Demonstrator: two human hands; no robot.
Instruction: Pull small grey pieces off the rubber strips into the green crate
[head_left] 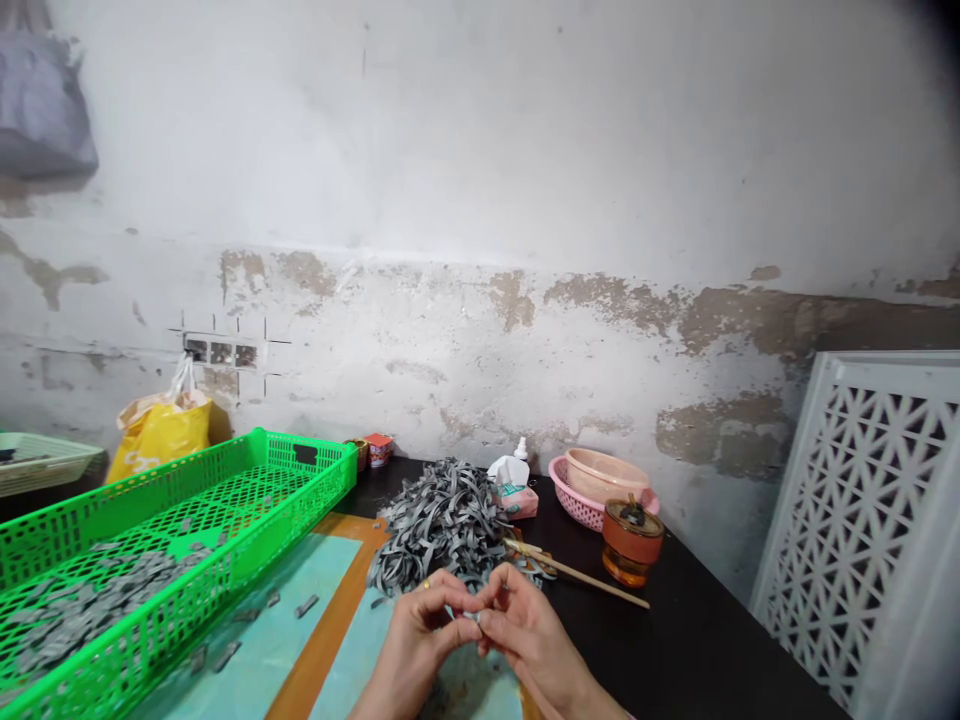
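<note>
My left hand (431,635) and my right hand (525,630) meet fingertip to fingertip at the bottom middle, both in a pinch. Between the fingertips a small pale bit shows; the fingers hide most of it, so its kind is unclear. A ring is on one of my left fingers. Just beyond my hands lies a large heap of grey strips (442,525). To the left, several small grey folded pieces (306,606) lie on the light blue sheet (330,565), and many more like them (97,610) sit in the green mesh crate (259,530).
Right of the heap are a wooden stick (592,582), an amber jar (631,550), a pink basket (574,505) with a peach bowl (607,472), and a tissue box (517,500). A yellow bag (169,440) stands behind the crate. A white lattice panel (870,520) stands at right.
</note>
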